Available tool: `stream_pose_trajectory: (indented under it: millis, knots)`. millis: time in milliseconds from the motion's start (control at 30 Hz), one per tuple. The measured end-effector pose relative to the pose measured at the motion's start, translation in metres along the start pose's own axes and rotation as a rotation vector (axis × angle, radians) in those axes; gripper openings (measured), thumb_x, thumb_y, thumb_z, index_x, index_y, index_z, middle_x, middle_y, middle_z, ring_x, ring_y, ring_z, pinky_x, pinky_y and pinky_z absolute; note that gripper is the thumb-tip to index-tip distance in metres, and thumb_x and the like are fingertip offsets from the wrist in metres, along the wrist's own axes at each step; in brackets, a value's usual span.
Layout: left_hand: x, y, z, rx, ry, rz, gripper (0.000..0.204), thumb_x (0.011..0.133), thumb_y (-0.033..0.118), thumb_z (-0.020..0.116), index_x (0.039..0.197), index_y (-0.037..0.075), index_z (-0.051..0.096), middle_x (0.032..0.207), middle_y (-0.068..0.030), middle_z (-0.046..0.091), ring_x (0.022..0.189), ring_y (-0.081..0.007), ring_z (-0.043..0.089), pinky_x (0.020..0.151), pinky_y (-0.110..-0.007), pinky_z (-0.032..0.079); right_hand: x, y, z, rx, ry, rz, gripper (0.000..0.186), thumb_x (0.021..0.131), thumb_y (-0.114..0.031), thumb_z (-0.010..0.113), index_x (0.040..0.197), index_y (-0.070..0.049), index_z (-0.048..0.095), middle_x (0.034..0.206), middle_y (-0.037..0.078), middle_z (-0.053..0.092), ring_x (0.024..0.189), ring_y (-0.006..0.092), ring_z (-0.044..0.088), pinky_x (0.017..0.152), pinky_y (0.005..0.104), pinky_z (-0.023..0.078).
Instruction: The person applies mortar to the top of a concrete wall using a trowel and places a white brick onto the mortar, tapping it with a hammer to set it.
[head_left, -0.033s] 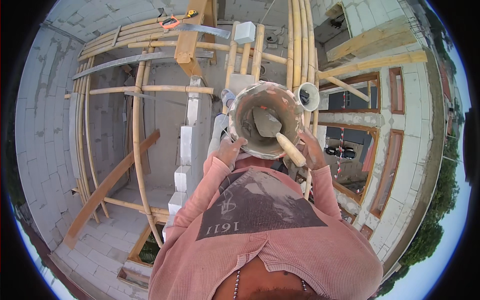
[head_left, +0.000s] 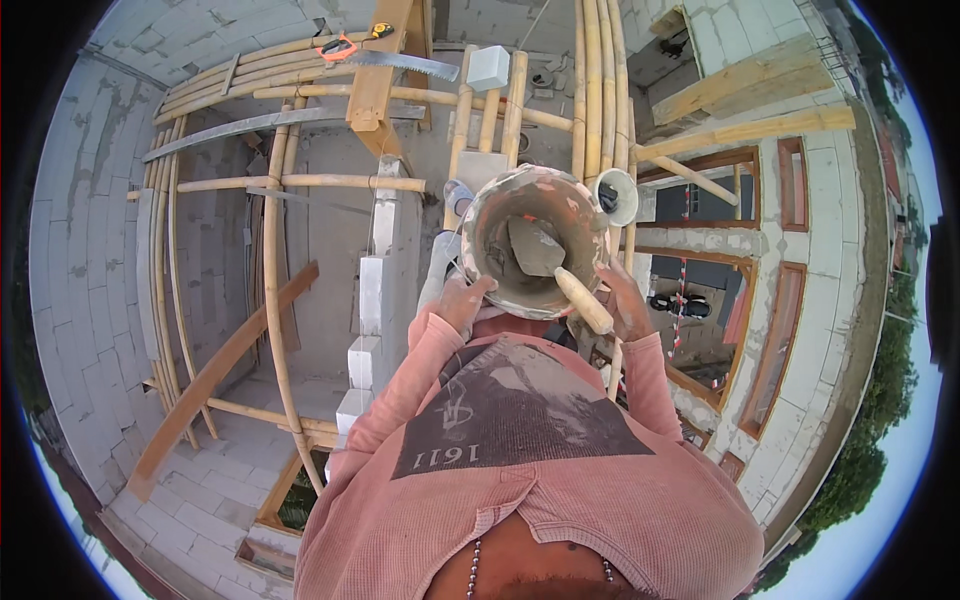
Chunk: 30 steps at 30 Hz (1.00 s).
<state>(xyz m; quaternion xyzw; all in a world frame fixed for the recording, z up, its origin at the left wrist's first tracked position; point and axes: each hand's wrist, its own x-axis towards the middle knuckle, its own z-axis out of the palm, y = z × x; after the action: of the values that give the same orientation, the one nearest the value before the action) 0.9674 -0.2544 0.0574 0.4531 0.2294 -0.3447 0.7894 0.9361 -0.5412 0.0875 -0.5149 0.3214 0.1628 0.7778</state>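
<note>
Two hands are holding a mortar-smeared bucket right in front of the person's body, mouth facing up! The left hand is gripping the near left side, its thumb lying over the rim. Over on the other side, the right hand is gripping the bucket's right edge, its fingers partly hiding beside a wooden handle. That handle is belonging to a trowel, and what a spot it's taking: the grey blade is lying inside the bucket while the handle is poking out over the near right rim. Just beyond, a small pale pail with something dark inside is standing beside the bucket. Farther ahead, a white block is resting on bamboo poles, and a saw is lying across a plank, a tape measure sitting near its orange handle. To the left, a white block wall is running alongside.
</note>
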Motion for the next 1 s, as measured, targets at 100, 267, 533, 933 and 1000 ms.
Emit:
stream_pose_trajectory:
  millis: [100,267,533,933,1000]
  knots:
    - [0.066,0.019,0.003,-0.009,0.031,-0.103,0.04,0.088,0.009,0.062,0.125,-0.002,0.052,0.112,-0.0134,0.063,0.1,-0.0246,0.067,0.088,-0.04,0.062,0.052,-0.029,0.012,-0.051,0.037,0.004,0.062,0.094,-0.018,0.063,0.15,-0.008,0.038,0.111,-0.001,0.055,0.072,0.0045,0.059,0.063,0.021,0.051]
    - [0.175,0.054,0.005,0.006,0.099,-0.192,0.044,0.088,0.01,0.064,0.129,0.0,0.051,0.114,-0.0122,0.063,0.101,-0.0234,0.068,0.089,-0.039,0.061,0.186,-0.058,-0.007,-0.174,0.114,0.191,0.051,0.092,-0.016,0.062,0.141,-0.01,0.049,0.096,-0.004,0.055,0.064,0.0026,0.053,0.058,0.0191,0.048]
    - [0.261,0.077,-0.029,0.065,0.189,-0.259,0.074,0.094,0.035,0.064,0.154,0.004,0.031,0.143,-0.0233,0.05,0.129,-0.0341,0.054,0.108,-0.045,0.046,0.405,-0.089,-0.02,-0.366,0.158,0.23,0.041,0.088,-0.019,0.061,0.129,-0.009,0.059,0.082,-0.003,0.057,0.064,0.0063,0.055,0.057,0.022,0.045]
    - [0.323,0.007,-0.08,0.983,0.006,-0.913,0.127,0.082,0.066,0.066,0.156,0.003,-0.015,0.154,-0.0382,0.024,0.145,-0.0465,0.029,0.12,-0.043,0.025,0.752,0.01,-0.068,-0.628,0.078,0.262,0.066,0.087,-0.021,0.062,0.149,-0.007,0.043,0.073,0.007,0.063,0.052,0.0163,0.057,0.049,0.0316,0.046]
    - [0.325,-0.025,-0.076,0.922,0.124,-0.832,0.128,0.081,0.062,0.07,0.156,0.001,-0.014,0.155,-0.0385,0.022,0.145,-0.0461,0.028,0.12,-0.042,0.025,0.789,0.03,-0.054,-0.65,0.02,0.312,0.067,0.087,-0.02,0.062,0.15,-0.007,0.043,0.079,0.009,0.065,0.053,0.017,0.058,0.051,0.0325,0.047]
